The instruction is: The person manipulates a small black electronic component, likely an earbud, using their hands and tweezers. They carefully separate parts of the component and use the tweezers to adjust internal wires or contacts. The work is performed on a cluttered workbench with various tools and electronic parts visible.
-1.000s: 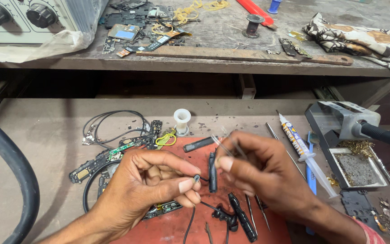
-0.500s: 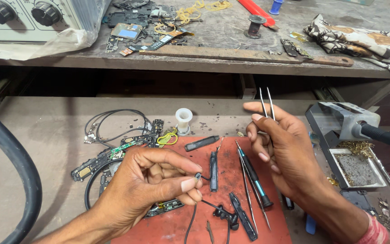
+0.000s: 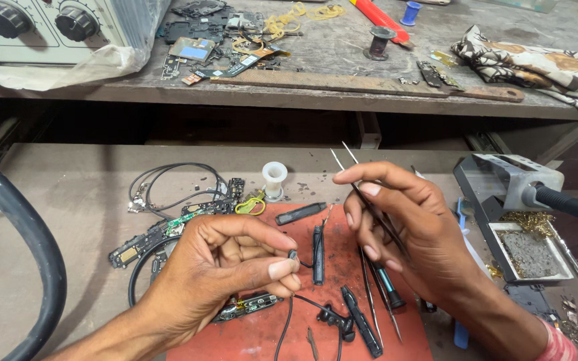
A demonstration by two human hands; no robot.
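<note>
Now I see my left hand (image 3: 225, 267) over the left edge of the red mat (image 3: 249, 337), thumb and forefinger pressed together on a small black earpiece (image 3: 294, 255) whose thin wire (image 3: 282, 327) trails down across the mat. My right hand (image 3: 409, 230) hovers above the mat's right half, fingers pinched around tweezers (image 3: 362, 187), the two tips pointing up and away from the mat, apart from the earpiece. On the mat between my hands lies a black strip (image 3: 318, 246), upright; a second black strip (image 3: 301, 213) lies near the mat's top edge. Below my right hand a screwdriver (image 3: 389, 287) rests on the mat. Just above the mat stands a white spool (image 3: 274, 179), and left of the mat sit circuit boards (image 3: 168, 230) with black cable (image 3: 162, 180).
</note>
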